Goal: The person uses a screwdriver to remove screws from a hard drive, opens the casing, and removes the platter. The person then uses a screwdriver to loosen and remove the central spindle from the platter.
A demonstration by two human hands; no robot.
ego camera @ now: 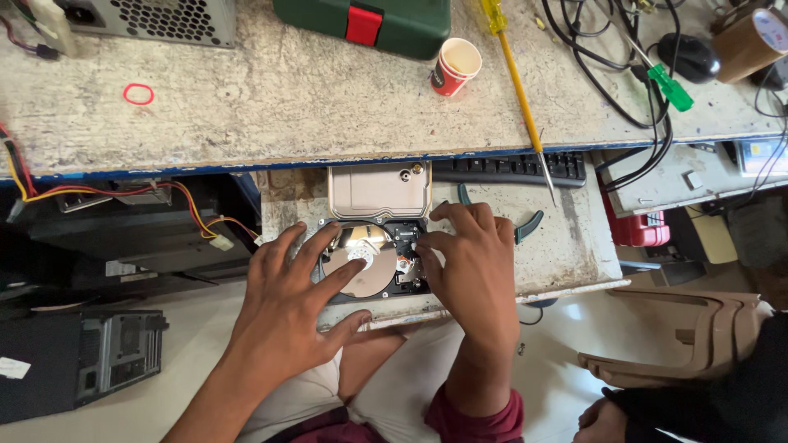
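An opened hard disk drive (386,275) lies on a pull-out shelf (566,246), its shiny platter (368,256) exposed. Its metal cover (379,190) rests just behind it. My left hand (289,291) lies spread over the drive's left side, fingers on the platter's edge and the casing. My right hand (472,258) rests on the drive's right side, fingertips at the black arm assembly (407,240). Neither hand grips anything.
A keyboard (513,168) and pliers (525,226) lie behind the drive. On the upper bench are a yellow screwdriver (517,82), a paper cup (454,67), a green case (365,25), cables (624,74), a tape roll (751,41) and a power supply (148,18). A computer tower (78,361) stands on the floor at left.
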